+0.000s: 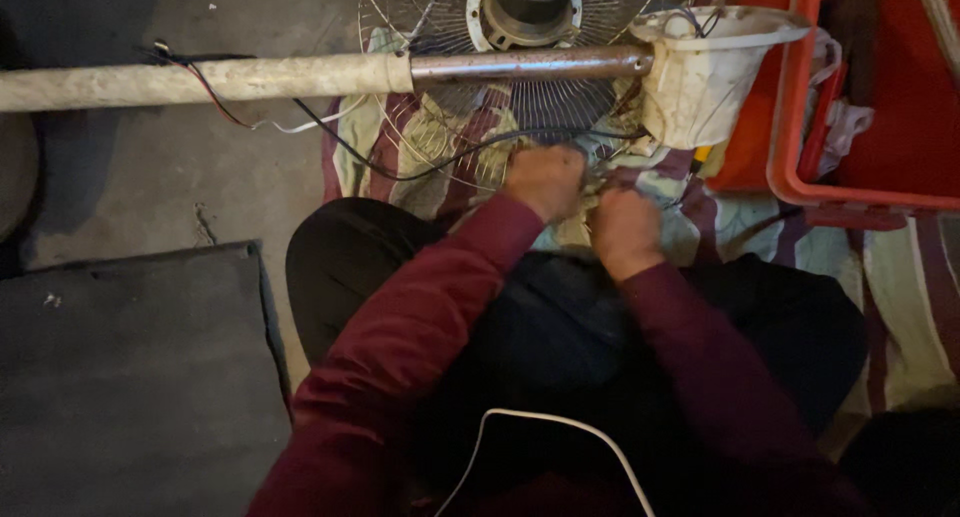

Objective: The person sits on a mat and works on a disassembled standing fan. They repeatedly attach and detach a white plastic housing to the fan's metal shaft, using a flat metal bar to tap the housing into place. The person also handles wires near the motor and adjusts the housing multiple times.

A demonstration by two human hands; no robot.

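- The left hand (545, 180) is curled into a loose fist, knuckles up, right at the lower rim of the wire fan guard (520, 117); what its fingers pinch is hidden under the hand, so I cannot tell.
- The right hand (625, 232) is also curled closed, just beside the left one and nearly touching it; a few thin wires (668, 203) show at its fingertips, but the grip itself cannot be made out.
- Both hands come out of dark red sleeves (430, 307) and work above the person's lap, over a striped cloth (700, 222) spread on the floor.
- A black cable (400, 172) runs from the left along the cloth and in under the left hand.
- The fan guard lies flat on the cloth, with the motor housing (525, 7) at its centre.
- A metal pole (520, 64) lies across the guard; its left part is a pale, worn tube (200, 80), and its right end meets a white plastic base housing (700, 72) with loose wiring inside.
- A red plastic crate (860, 192) stands just to the right of that housing.
- A dark mat (130, 377) lies on the concrete floor (150, 177) to the person's left.
- A white cord (550, 422) loops across the lap.
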